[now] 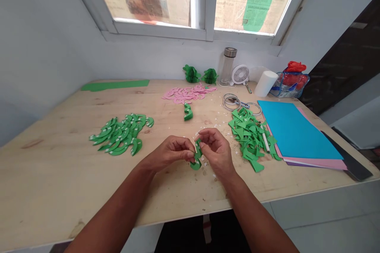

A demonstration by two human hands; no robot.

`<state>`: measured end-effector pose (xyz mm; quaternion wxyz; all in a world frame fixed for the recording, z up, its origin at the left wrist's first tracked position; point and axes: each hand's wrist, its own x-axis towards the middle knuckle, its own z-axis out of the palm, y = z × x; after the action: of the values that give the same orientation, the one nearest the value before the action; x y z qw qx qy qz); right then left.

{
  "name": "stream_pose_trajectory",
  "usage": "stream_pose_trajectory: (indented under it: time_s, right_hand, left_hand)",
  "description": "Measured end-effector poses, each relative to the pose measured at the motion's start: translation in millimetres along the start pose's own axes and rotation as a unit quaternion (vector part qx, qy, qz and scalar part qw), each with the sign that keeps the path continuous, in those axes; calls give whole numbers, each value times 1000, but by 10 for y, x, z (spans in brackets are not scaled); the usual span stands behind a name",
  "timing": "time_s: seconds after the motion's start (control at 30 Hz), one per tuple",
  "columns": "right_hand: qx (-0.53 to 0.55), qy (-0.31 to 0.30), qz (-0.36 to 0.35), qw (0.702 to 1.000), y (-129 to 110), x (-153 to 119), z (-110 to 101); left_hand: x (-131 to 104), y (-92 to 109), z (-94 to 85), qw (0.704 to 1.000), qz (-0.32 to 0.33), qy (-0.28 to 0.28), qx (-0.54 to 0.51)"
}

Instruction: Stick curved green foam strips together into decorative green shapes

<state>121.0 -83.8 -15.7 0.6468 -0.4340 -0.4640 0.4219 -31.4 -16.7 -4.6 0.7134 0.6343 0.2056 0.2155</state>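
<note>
Near the table's front edge, where both hands meet, the left hand [176,153] and right hand [215,151] pinch a curved green paper piece [196,165]. Bare wood [97,182] stretches leftward; green scraps [249,136] crowd the right, beside blue sheets [297,128].

Fingers [186,154] hide pt. of green cutout [195,165], nr front edge of tabletop [113,197]. Purple sheet [303,164] by R edge mostly covered; window newsprint [227,14] too sm. to read.
</note>
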Motion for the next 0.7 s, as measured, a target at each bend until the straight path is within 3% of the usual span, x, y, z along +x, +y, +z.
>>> stream_pose_trajectory:
  time_s: [0.2,0.7]
  right_hand:
    - [-48,9,-22,999,-7,3,-5]
    - [-28,-32,16,999,-29,10,-6]
  left_hand:
    - [-4,1,0,1000,4,-2,1]
    - [-1,3,-9,1000,7,-6,15]
